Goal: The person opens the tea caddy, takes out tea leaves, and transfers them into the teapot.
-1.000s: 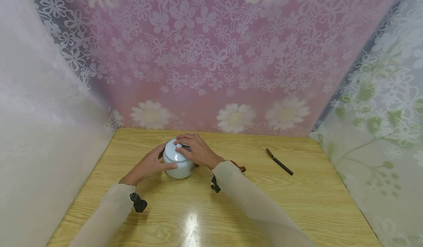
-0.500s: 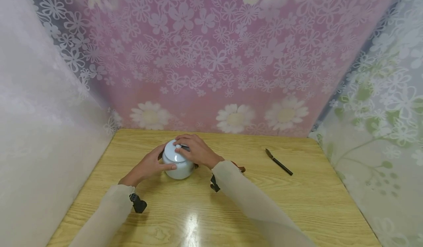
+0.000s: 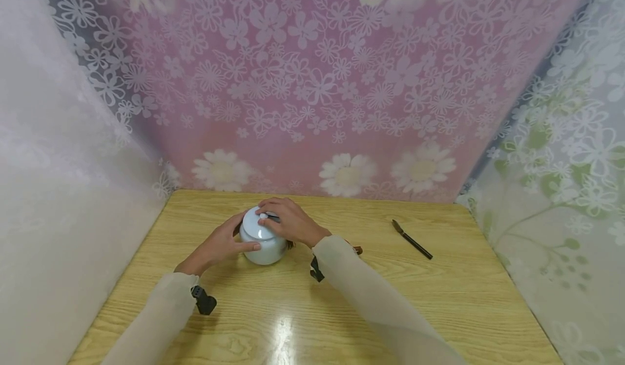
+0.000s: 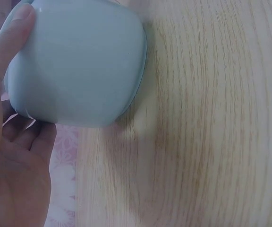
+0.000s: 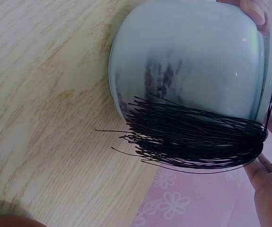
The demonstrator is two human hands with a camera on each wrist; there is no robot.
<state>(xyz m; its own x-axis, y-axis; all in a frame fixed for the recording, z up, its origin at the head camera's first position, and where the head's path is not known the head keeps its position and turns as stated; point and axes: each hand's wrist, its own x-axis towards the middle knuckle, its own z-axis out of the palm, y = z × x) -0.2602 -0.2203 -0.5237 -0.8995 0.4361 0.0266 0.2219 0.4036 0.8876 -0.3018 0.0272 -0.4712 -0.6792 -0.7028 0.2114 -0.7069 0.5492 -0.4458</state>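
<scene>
A white porcelain jar (image 3: 266,253) stands upright on the table, with its lid (image 3: 254,225) seated on top. My left hand (image 3: 217,248) grips the jar's side, thumb in front and fingers behind. Over the top, my right hand (image 3: 295,224) holds the lid by its small round knob (image 3: 264,216), with thumb and fingers around it. A black tassel (image 5: 192,139) hangs from a cord at the lid's edge, beside the jar's dark painted pattern (image 5: 163,78) in the right wrist view. Most of the tassel is hidden in the head view.
A slim black pen-like tool (image 3: 412,239) with a pointed brownish end lies at the right of the wooden table (image 3: 273,311). Behind my right sleeve a small reddish-brown object (image 3: 358,250) is mostly hidden. Flowered cloth walls (image 3: 312,99) enclose the back and sides.
Both hands stay on the jar and lid, almost still. My right wrist has shifted very slightly; nothing else visibly moved.
</scene>
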